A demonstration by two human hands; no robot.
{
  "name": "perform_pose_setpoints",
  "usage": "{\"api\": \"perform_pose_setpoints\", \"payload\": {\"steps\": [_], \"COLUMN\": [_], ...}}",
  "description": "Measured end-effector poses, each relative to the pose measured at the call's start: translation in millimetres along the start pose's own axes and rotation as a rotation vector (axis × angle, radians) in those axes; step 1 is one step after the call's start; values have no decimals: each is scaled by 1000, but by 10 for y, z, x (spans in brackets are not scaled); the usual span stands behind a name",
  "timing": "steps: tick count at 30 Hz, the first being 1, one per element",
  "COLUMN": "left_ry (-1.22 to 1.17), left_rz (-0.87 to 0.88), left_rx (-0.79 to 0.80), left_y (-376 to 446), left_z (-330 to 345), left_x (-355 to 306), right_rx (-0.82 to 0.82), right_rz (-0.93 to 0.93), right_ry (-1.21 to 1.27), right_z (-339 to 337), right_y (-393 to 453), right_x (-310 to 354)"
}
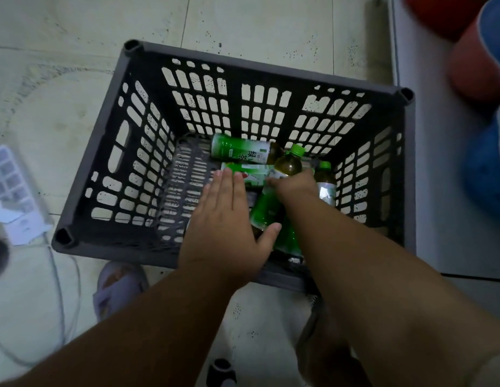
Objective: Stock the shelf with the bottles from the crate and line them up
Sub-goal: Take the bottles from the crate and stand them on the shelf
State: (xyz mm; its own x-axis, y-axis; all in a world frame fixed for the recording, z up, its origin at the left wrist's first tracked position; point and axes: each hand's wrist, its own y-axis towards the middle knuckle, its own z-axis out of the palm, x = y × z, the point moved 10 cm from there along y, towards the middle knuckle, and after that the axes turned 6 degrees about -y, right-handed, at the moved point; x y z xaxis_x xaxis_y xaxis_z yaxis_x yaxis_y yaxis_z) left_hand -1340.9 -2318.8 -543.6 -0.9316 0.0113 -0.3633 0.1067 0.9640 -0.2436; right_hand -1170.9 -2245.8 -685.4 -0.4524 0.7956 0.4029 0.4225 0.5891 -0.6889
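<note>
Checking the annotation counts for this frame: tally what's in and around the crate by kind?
Green-label bottles in view: 5, some partly hidden by the hands
Grey crate: 1
Hands in the crate: 2, left hand flat, right hand gripping a bottle
Slipper: 1
Total: 9

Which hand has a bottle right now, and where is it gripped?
The right hand grips a green tea bottle round its body, just below the shoulder. The left hand holds nothing, fingers straight.
</note>
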Motion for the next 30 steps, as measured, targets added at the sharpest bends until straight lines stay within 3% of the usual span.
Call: {"api": "perform_pose_setpoints", "payload": {"steps": [5,9,14,19,25,30], "left_ry": [-14,-34,-250,-484,-589,-579], "left_rz": [2,10,48,107,293,427], "left_rx": [-6,-19,-12,-68,-140,-148], "left_y": [7,-10,-178,-410,-1079,-1602], "left_z": [-24,-64,-319,-1072,-1911,-2189], "left_x": [-10,-30,-95,-452,-1088,-1633], "right_rx": [69,150,146,172,40,-128], "right_rz": [-265,-336,-490,-707,-967,-1001], "right_ry": [119,208,239,314,475,541], "right_z": [-5,-255,-1025,-1749,-2502,-3038], "right_y": [-107,-299,-960,-2024,-3396,-4212], "right_x": [241,435,824,1067,991,520]}}
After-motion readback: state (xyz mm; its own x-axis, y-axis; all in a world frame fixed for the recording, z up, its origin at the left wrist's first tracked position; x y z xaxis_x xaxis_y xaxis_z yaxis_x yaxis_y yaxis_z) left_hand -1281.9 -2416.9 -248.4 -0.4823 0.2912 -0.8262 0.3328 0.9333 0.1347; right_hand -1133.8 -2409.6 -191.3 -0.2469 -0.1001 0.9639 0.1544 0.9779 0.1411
